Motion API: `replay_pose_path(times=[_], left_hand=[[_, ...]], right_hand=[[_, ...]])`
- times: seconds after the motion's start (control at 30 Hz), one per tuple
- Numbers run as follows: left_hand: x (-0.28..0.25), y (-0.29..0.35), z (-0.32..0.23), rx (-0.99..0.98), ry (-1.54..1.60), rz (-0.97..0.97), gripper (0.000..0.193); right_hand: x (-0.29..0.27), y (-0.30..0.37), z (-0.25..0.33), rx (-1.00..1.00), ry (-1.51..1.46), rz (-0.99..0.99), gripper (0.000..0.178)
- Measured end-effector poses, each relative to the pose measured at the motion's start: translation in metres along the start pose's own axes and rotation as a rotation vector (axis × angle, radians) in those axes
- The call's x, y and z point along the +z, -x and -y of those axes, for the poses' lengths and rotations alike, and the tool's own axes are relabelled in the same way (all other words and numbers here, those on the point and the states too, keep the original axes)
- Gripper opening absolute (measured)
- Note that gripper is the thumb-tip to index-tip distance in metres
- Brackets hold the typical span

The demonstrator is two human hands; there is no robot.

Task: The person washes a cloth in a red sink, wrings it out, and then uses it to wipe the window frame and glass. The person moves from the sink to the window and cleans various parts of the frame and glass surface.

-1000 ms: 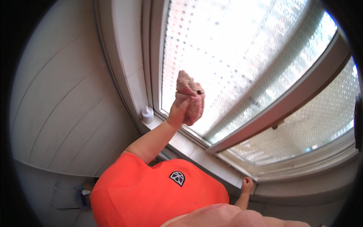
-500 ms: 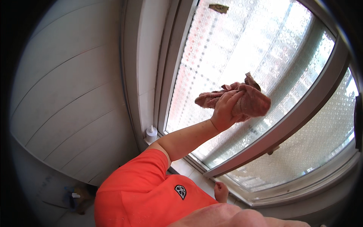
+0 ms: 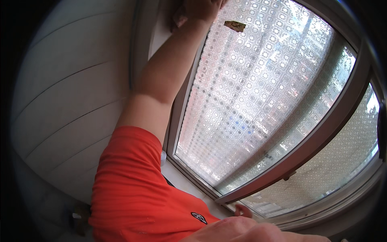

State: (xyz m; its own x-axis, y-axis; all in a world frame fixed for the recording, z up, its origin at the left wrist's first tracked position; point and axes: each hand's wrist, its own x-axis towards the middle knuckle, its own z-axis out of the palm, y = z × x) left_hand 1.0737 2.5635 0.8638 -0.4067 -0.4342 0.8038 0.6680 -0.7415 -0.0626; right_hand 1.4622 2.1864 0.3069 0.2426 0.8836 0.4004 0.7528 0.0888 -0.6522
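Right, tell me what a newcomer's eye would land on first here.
Probably the bright, patterned window pane at upper right, with a small brown patch near its top. Next, the vivid orange shirt at lower left, then the left hand at the picture's top edge, pinkish cloth showing beside it.

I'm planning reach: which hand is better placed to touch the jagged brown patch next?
Probably the left hand: it's raised near the jagged brown patch against the patterned glass, while the right hand is lower.

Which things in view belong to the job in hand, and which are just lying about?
Belonging: pink cloth in left hand (partly visible), patterned glass pane, window frame.
Lying about: white bottle, mostly hidden by orange sleeve; blurred clutter, lower left.
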Motion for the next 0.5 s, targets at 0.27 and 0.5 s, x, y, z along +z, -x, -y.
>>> replay_pose_path(times=[0.27, 0.5], left_hand=[[-0.023, 0.077, 0.071, 0.035, 0.048, 0.477, 0.058], [-0.027, 0.094, 0.058, -0.133, 0.088, 0.58, 0.061]], right_hand=[[-0.173, -0.26, 0.338, -1.104, 0.521, -0.636, 0.031], [-0.294, -0.434, 0.449, -0.86, 1.282, -1.261, 0.053]])
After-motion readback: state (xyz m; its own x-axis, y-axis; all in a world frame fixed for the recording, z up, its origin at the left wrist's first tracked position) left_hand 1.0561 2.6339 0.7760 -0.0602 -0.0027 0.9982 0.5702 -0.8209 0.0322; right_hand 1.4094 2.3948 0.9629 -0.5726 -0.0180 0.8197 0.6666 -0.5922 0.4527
